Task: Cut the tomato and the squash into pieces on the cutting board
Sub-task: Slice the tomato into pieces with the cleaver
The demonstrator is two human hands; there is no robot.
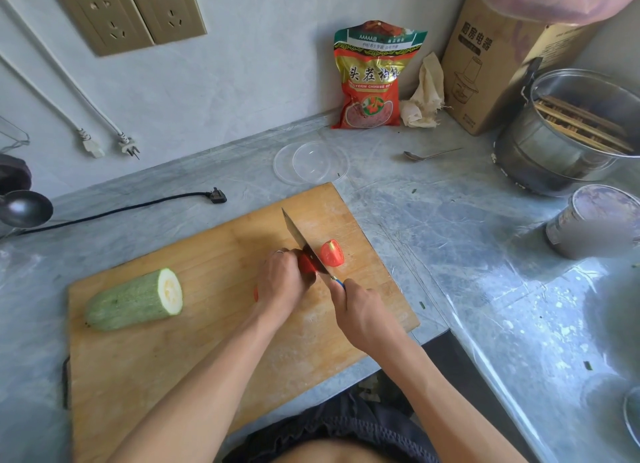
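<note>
The big wooden cutting board [194, 352] lies slanted on the grey counter [467, 255], and all the cutting happens on it.

The squash [133, 300] lies on its side on the left part of the board. Its long way runs left to right. The rounded end points left and the flat pale cut end faces right. No slices of it show, so I think the squash work is all still to do.

The left hand [280, 282] curls over the tomato [307, 265] near the middle of the board and holds it down. The right hand [360, 310] is wrapped tight around the handle of the knife [304, 243]. The blade points up and away toward the wall, and its edge is down in the tomato.

1 tomato piece [331, 253] already lies just to the right of the blade. So the tomato is partly cut, with more cuts to come.
</note>
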